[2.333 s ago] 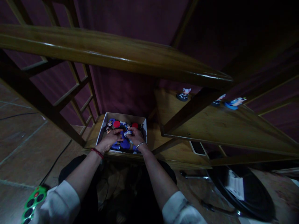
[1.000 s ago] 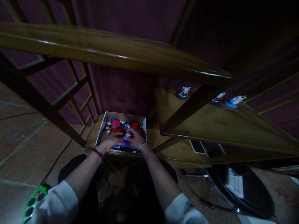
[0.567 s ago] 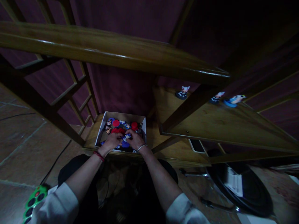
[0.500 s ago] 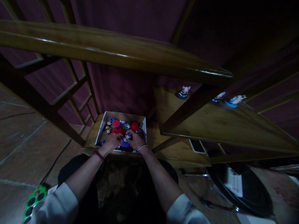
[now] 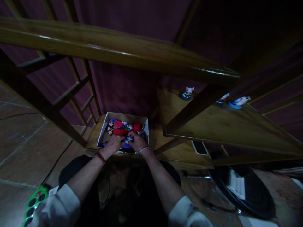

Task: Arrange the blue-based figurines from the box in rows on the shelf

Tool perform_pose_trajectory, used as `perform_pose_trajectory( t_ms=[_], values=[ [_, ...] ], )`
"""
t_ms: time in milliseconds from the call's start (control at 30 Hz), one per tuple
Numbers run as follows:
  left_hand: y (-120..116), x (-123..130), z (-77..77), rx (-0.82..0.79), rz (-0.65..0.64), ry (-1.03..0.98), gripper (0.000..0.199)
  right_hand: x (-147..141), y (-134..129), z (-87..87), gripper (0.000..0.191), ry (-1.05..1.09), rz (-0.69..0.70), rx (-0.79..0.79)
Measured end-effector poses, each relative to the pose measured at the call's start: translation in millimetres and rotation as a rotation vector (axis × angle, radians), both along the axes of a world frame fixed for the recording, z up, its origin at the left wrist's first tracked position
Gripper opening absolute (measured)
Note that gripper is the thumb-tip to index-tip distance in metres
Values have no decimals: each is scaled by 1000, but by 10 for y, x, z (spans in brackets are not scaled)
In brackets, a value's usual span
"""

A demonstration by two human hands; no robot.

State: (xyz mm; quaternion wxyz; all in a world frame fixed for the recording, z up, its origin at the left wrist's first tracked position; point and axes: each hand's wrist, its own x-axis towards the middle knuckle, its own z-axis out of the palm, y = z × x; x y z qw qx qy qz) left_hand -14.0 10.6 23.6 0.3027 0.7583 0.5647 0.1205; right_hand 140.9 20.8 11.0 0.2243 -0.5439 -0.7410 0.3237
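Observation:
Both my hands reach into a shallow white box (image 5: pixel 102 135) filled with small figurines. Between them is a blue-and-white figurine (image 5: pixel 128 138). My right hand (image 5: pixel 138 142) has thumb and fingers closed on its right side. At its left side, my left hand (image 5: pixel 115 143) is also closed, with the fingertips against the figurine or its base; the dim light blurs the exact contact. Behind the hands lie red round-based figurines (image 5: pixel 117 124) and a dark-haired figurine (image 5: pixel 110 130), along with several others. A blue base shows just below the held figurine.
The box stands on a low wooden shelf (image 5: pixel 93 135). A raised wooden shelf (image 5: pixel 201 123) to the right carries a pink-eared figurine (image 5: pixel 187 93) and two more. A phone (image 5: pixel 199 147) lies below it. A thick wooden rail (image 5: pixel 118 52) crosses above. A black stool (image 5: pixel 246 192) stands right; a green device (image 5: pixel 35 201) lies left.
The view has shifted very slightly. Both hands stay in the box around the blue-and-white figurine, which appears tilted a little differently between the fingers.

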Motion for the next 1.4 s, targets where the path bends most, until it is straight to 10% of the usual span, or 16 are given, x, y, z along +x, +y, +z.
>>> perform_pose_trajectory(
  t_ms=[500,1400],
  values=[
    [-61,-12,-29,151,-31,292,24,-79,-33,60,32,-123,65,91],
    [-164,-39,-154,171,104,139,26,-163,-95,28,29,-373,148,188]
  ],
)
